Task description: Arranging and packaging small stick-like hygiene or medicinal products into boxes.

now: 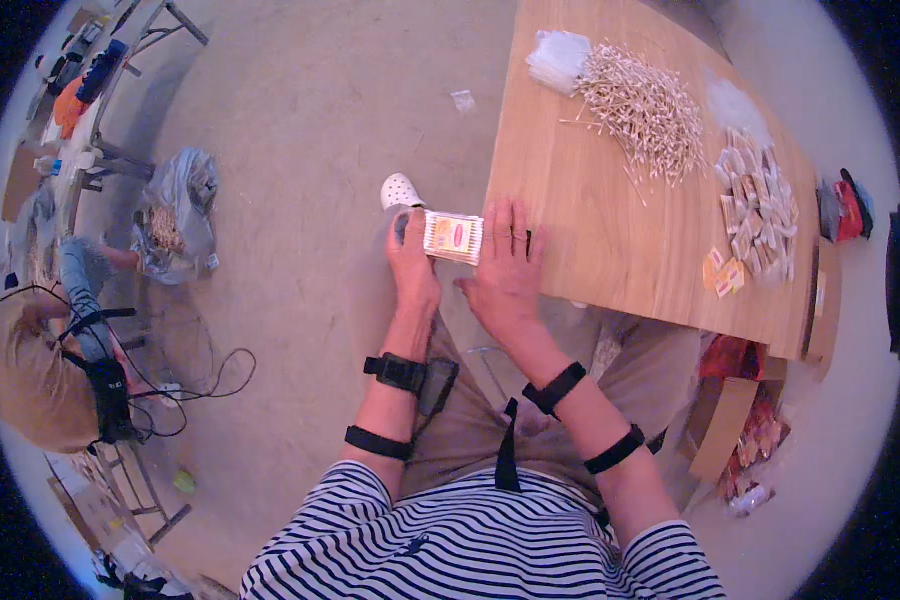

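Observation:
A small clear packet of cotton swabs (pixel 454 237) with a yellow and white label is in my left hand (pixel 410 260), just off the table's left edge. The thumb and fingers of that hand close on the packet's left end. My right hand (pixel 507 262) lies with fingers stretched out over the near left corner of the wooden table (pixel 580 220). Its inner side is against or very near the packet's right end; I cannot tell whether it presses. Farther up the table is a heap of loose cotton swabs (pixel 645 110).
Clear plastic bags (pixel 560 60) lie beside the heap. Filled swab packets (pixel 757 205) and orange label cards (pixel 722 272) are at the table's right. Cardboard boxes (pixel 722 430) stand below its near edge. At left sits another person (pixel 40 370), near a grey plastic bag (pixel 180 215) and loose cables.

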Motion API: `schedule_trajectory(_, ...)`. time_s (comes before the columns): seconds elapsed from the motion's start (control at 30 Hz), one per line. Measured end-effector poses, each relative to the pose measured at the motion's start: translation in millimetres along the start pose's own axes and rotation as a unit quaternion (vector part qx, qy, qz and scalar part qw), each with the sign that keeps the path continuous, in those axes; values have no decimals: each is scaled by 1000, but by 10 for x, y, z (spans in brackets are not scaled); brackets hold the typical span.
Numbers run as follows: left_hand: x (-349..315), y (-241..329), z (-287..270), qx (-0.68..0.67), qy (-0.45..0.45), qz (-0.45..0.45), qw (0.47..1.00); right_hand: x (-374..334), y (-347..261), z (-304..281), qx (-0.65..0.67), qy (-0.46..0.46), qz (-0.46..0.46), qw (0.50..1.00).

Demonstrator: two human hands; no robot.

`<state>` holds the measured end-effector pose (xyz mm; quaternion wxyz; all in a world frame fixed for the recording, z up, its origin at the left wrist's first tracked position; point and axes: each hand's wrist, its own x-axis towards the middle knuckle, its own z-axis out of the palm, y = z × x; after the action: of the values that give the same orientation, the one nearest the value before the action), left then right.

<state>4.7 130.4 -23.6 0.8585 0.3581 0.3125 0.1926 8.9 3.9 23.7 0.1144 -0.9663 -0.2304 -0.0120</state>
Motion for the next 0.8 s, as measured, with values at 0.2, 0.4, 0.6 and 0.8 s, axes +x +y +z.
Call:
schedule_trajectory(0.2, 34, -1, -33, 8, 9, -8, 1000, 11, 3, -83, 0, -12, -3, 1000)
schedule_trajectory(0.4, 58, -52, -38, 0, 23, -5, 1000, -151, -170, -51, 15, 8, 62, 998)
schedule_trajectory(0.6, 5, -1, 12, 13, 31, 1, 999, -123, -126, 42, -1, 24, 37, 999)
schedule_trajectory(0.8, 33, -48, -48, 24, 23, 5, 999, -98, -13, -30, 20, 20, 0, 1000)
